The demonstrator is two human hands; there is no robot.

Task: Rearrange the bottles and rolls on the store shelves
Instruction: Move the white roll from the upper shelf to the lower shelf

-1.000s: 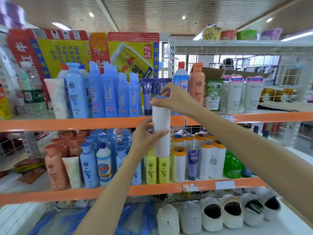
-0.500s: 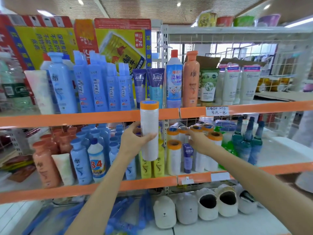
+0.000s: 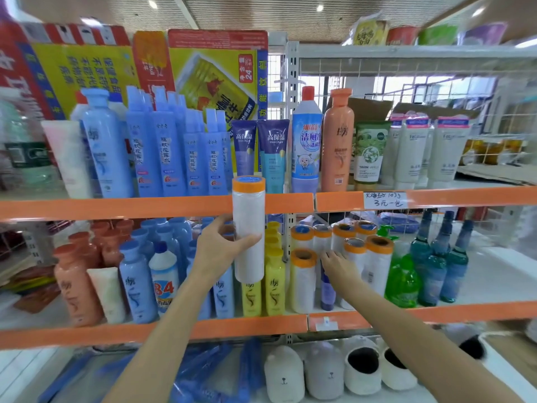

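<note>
My left hand [image 3: 222, 249] grips a white roll with an orange top [image 3: 249, 216], held upright in front of the upper orange shelf edge [image 3: 116, 207]. My right hand [image 3: 337, 266] reaches into the middle shelf among several similar orange-topped rolls [image 3: 374, 257]; its fingers are spread and touch a small purple tube [image 3: 327, 292] between the rolls, but I cannot tell if it grips anything. Yellow bottles [image 3: 273, 289] stand just behind the held roll. Blue bottles [image 3: 136, 283] and orange bottles [image 3: 74, 283] fill the left of that shelf.
The top shelf holds tall blue bottles [image 3: 162, 158], purple tubes [image 3: 273, 152], a cleaner bottle [image 3: 306, 144], an orange bottle [image 3: 337, 141] and white tubes [image 3: 412, 152]. Green bottles [image 3: 430, 271] stand at middle right. Slippers [image 3: 322, 370] lie on the bottom shelf.
My right hand left the top of the held roll and dropped to the rolls on the middle shelf, reaching in further. My left hand keeps the roll upright, slightly lower.
</note>
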